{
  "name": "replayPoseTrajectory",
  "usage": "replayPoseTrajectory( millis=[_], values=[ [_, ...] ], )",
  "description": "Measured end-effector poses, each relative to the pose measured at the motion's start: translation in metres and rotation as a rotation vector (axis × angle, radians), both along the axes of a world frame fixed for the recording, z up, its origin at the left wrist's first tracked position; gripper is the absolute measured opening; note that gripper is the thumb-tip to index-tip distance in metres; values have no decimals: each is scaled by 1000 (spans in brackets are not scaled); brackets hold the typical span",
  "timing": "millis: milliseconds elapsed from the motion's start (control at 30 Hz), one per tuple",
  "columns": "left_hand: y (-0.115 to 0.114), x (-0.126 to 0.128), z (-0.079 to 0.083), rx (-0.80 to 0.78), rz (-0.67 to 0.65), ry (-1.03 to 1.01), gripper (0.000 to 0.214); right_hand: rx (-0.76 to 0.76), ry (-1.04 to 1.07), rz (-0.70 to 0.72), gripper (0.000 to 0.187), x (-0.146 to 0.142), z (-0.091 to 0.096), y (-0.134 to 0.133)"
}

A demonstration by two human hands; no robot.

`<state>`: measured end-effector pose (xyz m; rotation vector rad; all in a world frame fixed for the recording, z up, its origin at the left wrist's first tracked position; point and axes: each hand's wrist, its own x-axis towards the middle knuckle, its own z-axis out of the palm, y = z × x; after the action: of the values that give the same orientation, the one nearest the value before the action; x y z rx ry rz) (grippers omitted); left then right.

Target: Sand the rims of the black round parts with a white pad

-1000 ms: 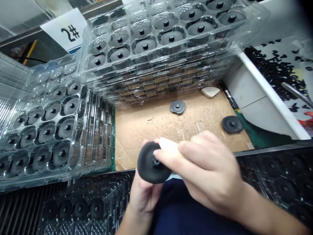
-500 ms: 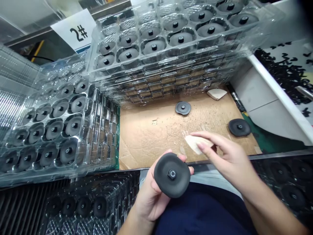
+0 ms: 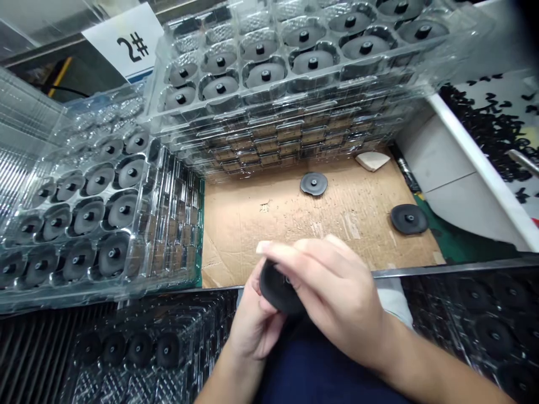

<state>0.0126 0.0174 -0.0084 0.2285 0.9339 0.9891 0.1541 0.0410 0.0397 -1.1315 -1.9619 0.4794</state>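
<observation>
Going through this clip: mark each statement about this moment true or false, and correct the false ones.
The left hand holds a black disc. True.
The right hand lies flat on the cardboard sheet. False: it is raised over the held disc.
A second black disc and a third black disc lie on the cardboard sheet. True.
The sign reads 3#. False: it reads 2#.
The stacked clear plastic trays hold black discs in their pockets. True.

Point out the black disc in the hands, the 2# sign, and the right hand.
black disc (image 3: 278, 287), head view, on its dark face showing between the hands
2# sign (image 3: 126, 42), head view, on the printed mark
right hand (image 3: 332, 297), head view, on the back of the hand
</observation>
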Motion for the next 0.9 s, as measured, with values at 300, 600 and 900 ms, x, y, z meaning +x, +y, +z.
replayPoseTrajectory(
  millis=[300, 600, 900],
  values=[
    [8, -3, 9, 152, 26, -228, 49, -732, 444, -41, 16, 44, -22, -31],
    [3, 6, 14, 20, -3, -91, 50, -120, 160, -33, 28, 8, 10, -13],
    [-2, 2, 12, -12, -27, -65, 43, -121, 4, 66, 30, -7, 9, 0]
  ],
)
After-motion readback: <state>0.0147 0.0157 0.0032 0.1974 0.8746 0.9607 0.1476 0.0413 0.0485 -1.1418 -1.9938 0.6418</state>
